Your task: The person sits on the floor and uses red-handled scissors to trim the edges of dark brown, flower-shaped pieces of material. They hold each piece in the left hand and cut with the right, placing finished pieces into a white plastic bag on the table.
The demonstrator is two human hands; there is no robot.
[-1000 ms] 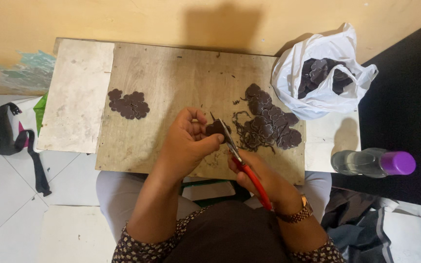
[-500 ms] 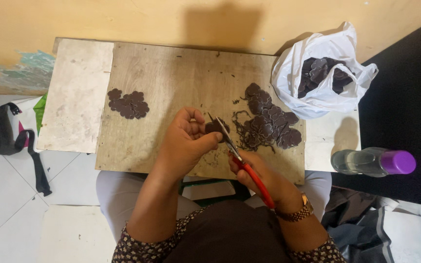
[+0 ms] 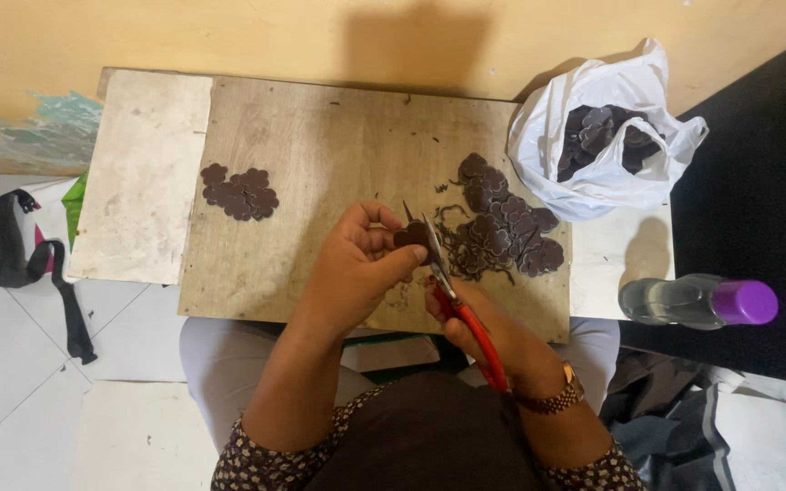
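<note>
The left hand (image 3: pixel 357 268) pinches a small dark scalloped piece (image 3: pixel 408 236) between thumb and fingers, holding it just above the wooden counter (image 3: pixel 320 155). The right hand (image 3: pixel 488 332) is closed around the red handles of the scissors (image 3: pixel 448 291), whose blades are parted and point up at the piece's edge, touching or nearly touching it.

To trim cleanly, it seems best to keep the left fingertips back from the blade line and turn the piece into the blades rather than swinging the scissors around it. Short snips near the pivot would likely follow the scalloped outline better than long cuts with the tips. Because the piece is small and looks thin, a firm but light pinch should stop it from bending or slipping mid-cut.

Just right of the scissors lies a loose pile (image 3: pixel 507 223) of similar dark pieces mixed with thin offcuts. A smaller, tidier cluster (image 3: pixel 240 193) sits well apart on the left side of the counter. A white plastic bag (image 3: pixel 607 127) holding more dark pieces rests at the far right corner, and a clear bottle (image 3: pixel 698 301) with a purple cap lies beyond the counter's right edge.
</note>
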